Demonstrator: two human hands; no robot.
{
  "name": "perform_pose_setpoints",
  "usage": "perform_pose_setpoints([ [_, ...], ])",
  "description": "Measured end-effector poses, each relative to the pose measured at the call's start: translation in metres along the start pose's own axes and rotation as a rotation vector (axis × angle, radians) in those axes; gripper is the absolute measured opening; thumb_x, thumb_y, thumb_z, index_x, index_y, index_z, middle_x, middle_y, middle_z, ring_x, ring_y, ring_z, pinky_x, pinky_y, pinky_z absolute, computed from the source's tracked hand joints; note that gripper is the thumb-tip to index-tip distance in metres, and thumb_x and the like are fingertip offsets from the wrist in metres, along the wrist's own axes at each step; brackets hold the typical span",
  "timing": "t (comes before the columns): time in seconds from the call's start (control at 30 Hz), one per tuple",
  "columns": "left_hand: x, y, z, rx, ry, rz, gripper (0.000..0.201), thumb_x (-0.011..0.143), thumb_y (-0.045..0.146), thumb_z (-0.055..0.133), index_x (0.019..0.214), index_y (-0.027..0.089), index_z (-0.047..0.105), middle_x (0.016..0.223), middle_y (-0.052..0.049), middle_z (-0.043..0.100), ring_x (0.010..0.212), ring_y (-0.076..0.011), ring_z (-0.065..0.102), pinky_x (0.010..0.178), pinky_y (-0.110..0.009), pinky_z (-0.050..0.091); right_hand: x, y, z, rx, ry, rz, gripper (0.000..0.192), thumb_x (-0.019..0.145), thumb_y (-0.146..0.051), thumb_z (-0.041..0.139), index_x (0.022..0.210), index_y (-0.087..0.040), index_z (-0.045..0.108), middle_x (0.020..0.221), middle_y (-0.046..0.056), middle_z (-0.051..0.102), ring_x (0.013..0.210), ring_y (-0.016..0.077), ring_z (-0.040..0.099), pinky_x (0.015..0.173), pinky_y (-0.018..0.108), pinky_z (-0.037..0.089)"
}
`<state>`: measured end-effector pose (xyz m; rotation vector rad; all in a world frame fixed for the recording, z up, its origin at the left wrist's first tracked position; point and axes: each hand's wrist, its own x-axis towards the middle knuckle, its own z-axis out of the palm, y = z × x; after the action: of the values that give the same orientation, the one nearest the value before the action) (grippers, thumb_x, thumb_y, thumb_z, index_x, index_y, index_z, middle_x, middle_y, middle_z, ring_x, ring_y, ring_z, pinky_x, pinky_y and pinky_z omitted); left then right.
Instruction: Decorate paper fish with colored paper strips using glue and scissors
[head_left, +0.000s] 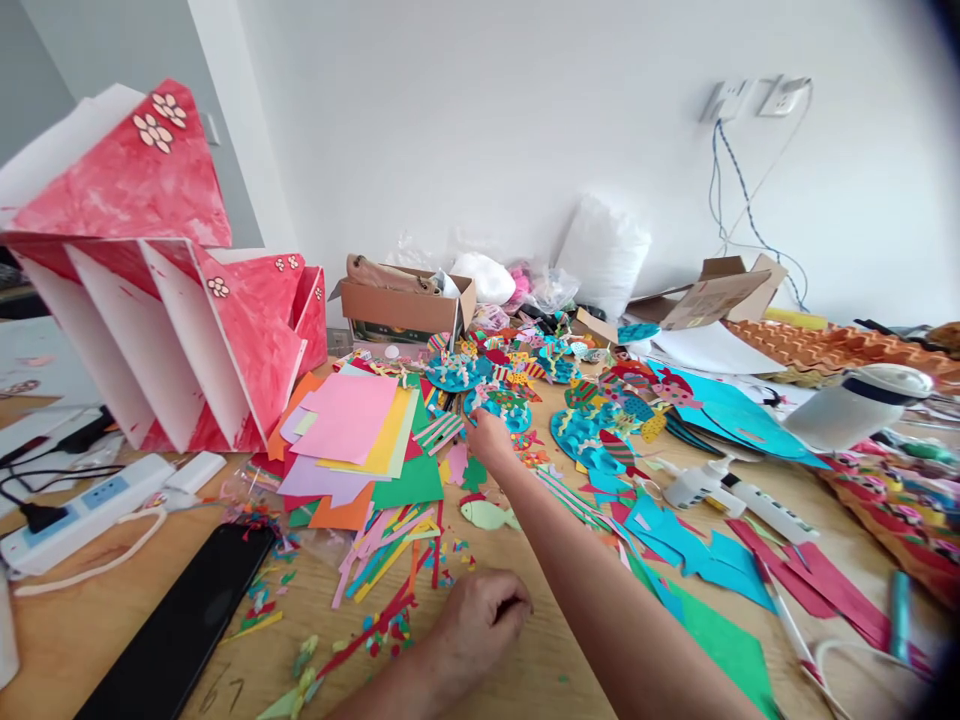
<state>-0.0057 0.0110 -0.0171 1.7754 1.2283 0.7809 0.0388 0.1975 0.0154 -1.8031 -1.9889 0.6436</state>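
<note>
My right hand [489, 436] is stretched far forward over the table, its fingers down among the decorated blue paper discs [496, 402] and small coloured cut-outs; whether it grips one I cannot tell. My left hand [480, 616] rests near me on the wooden table [150, 600] with its fingers curled, holding nothing that I can see. A pale green paper fish [487, 515] lies between the two hands. A stack of coloured paper sheets [352, 430] lies left of my right hand.
A red and white folded paper structure [172, 300] stands at the left. A power strip [82, 505] and a black phone [180, 630] lie front left. A glue gun [701, 483], blue and red paper scraps [705, 550] and cardboard boxes [405, 305] fill the right and back.
</note>
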Motion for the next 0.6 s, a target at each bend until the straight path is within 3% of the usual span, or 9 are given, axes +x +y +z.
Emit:
perform_pose_setpoints([
  [0.2,0.001,0.002,-0.002,-0.018,-0.027,-0.040,0.010,0.067,0.011,0.051,0.064,0.013,0.060,0.059,0.002,0.055,0.057,-0.0086,0.046,0.055,-0.018,0.033,-0.035,-0.003,-0.026,-0.116,-0.003,-0.127,0.025,0.085,-0.031,0.046,0.103,-0.017,0.053,0.104,0.005,0.056,0.085,0.0145,0.056,0.074,0.035,0.047],
  [0.37,-0.002,0.006,-0.004,-0.021,-0.018,-0.027,0.018,0.073,0.018,0.050,0.057,0.012,0.055,0.051,0.004,0.044,0.052,-0.0070,0.040,0.051,-0.018,0.029,-0.090,0.014,-0.055,-0.145,0.052,-0.234,0.025,0.082,-0.030,0.045,0.066,-0.017,0.059,0.067,0.005,0.062,0.067,0.0146,0.056,0.058,0.024,0.036],
  [0.5,-0.011,0.009,-0.003,-0.013,0.058,0.025,0.020,0.081,0.017,0.039,0.079,0.014,0.059,0.056,0.003,0.050,0.053,-0.0081,0.046,0.053,-0.018,0.035,-0.137,0.039,-0.064,-0.120,0.081,-0.282,0.016,0.078,-0.016,0.042,0.079,-0.021,0.058,0.075,0.002,0.064,0.069,0.0139,0.057,0.055,0.021,0.033],
  [0.6,-0.014,0.015,-0.010,0.069,0.163,0.132,0.023,0.080,0.012,0.037,0.092,0.016,0.057,0.076,-0.003,0.060,0.071,-0.0118,0.054,0.066,-0.022,0.041,-0.165,0.057,-0.063,-0.098,0.095,-0.275,0.015,0.076,-0.016,0.042,0.073,-0.021,0.056,0.066,0.000,0.062,0.059,0.0136,0.056,0.051,0.021,0.033],
])
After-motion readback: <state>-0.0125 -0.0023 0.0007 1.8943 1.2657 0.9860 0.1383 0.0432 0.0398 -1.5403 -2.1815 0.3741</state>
